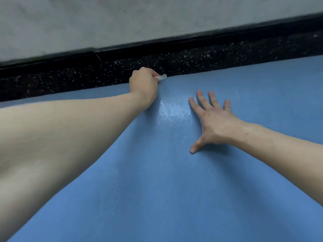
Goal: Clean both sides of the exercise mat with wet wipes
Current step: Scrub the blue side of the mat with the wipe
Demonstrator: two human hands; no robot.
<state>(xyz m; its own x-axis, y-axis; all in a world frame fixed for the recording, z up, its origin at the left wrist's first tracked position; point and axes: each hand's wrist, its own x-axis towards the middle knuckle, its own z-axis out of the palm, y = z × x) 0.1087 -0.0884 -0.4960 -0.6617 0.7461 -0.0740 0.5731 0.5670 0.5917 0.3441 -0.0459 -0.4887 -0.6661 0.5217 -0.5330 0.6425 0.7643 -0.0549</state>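
Far edge of mat under wipe; one side in progress.

Your left hand [144,82] was clenched around a wet wipe [161,77], pressing it at the far edge of the blue exercise mat [157,189], which lay flat on the speckled black floor [70,79] near the wall [122,23]. Your right hand [212,119] rested released, fingers spread flat on the mat, apparently to pin it against sliding. A wet sheen [172,110] between your hands marked ground already covered.
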